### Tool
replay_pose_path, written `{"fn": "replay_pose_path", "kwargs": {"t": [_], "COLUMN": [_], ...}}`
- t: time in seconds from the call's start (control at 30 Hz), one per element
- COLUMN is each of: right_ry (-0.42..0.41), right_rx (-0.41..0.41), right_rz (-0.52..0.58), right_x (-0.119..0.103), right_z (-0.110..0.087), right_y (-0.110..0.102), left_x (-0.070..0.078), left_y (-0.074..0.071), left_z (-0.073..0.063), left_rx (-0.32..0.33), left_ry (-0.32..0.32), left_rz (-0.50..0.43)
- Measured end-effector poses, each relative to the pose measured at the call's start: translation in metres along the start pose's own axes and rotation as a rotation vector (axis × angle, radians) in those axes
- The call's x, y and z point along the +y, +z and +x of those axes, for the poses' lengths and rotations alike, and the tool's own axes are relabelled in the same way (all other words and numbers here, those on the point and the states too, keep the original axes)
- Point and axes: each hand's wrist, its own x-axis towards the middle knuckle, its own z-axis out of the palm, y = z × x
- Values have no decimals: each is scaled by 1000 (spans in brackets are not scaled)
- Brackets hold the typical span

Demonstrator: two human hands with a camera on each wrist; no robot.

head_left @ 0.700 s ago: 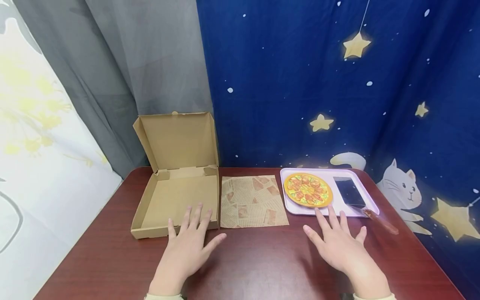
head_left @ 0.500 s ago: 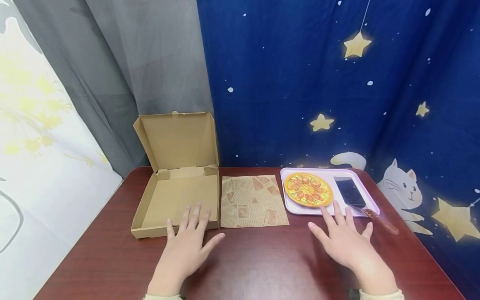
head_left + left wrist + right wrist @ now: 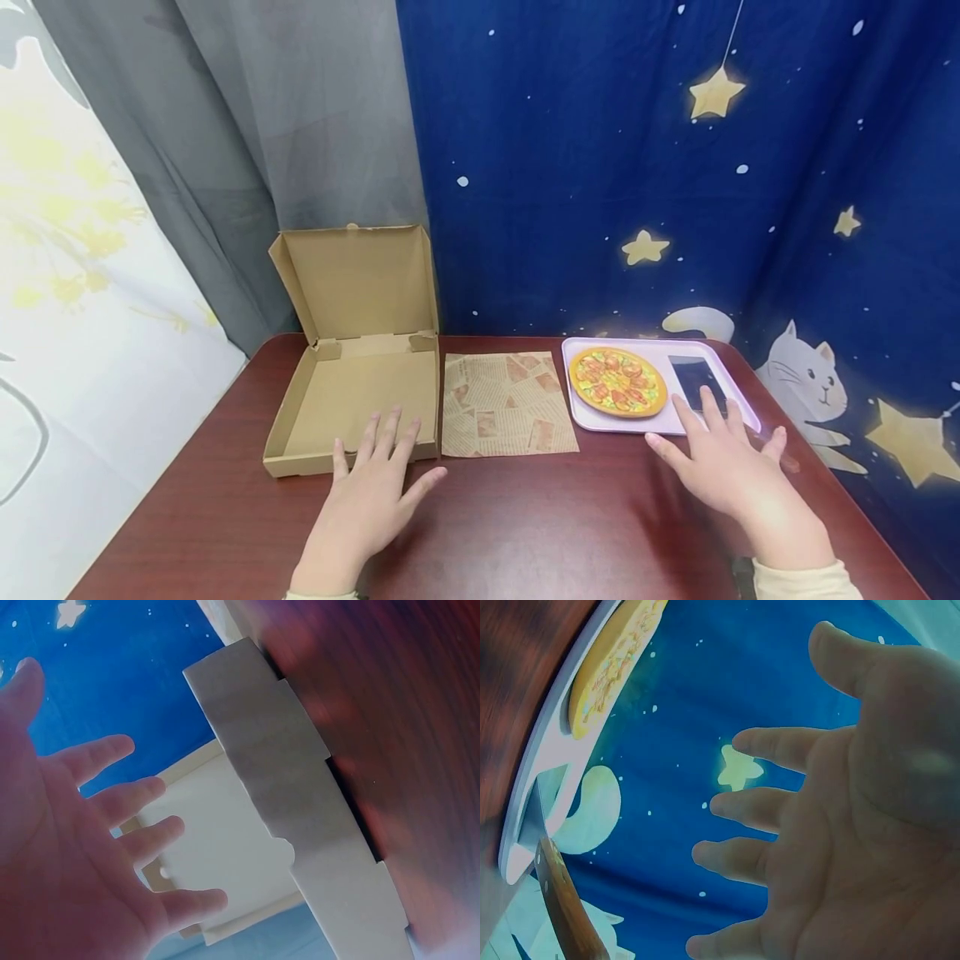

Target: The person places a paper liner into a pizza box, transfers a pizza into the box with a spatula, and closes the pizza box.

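My left hand [image 3: 367,500] is held palm down with fingers spread, near the front wall of an open cardboard pizza box [image 3: 352,387]. Nothing is in it. On the right, my right hand [image 3: 731,475] hovers with fingers spread at the front edge of a pale tray [image 3: 637,342], also holding nothing. A pizza [image 3: 617,382] with an orange rim lies on the tray's left side. Beside it is a flat metal spatula [image 3: 692,375], whose blade and handle my right hand partly hides. Its wooden handle [image 3: 566,907] juts past the tray edge in the right wrist view.
A square of newsprint-patterned paper [image 3: 506,404] lies flat between the box and the tray. The dark red table [image 3: 525,525] extends toward me. A blue star-print curtain [image 3: 540,167] and a grey curtain [image 3: 337,125] hang behind it.
My right hand has moved to the right, from the pizza's front edge to in front of the spatula, now covering part of it. The left hand has hardly moved.
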Motion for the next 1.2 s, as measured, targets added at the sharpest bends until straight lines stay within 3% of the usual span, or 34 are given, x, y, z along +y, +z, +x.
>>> {"fn": "replay_pose_path", "kwargs": {"t": [0.27, 0.5, 0.9, 1.2], "right_ry": [-6, -29, -110, -168], "right_rx": [-23, -35, -50, -79], "right_rz": [19, 8, -17, -33], "right_x": [-7, -25, -61, -84], "right_z": [-3, -3, 0, 6], "right_y": [4, 11, 27, 46], "left_x": [-3, 0, 8, 23], "left_y": [0, -2, 7, 17], "left_z": [-1, 1, 10, 18], "left_rx": [20, -8, -14, -40], "left_ry": [2, 5, 97, 153], "left_rz": [-1, -8, -28, -38]}}
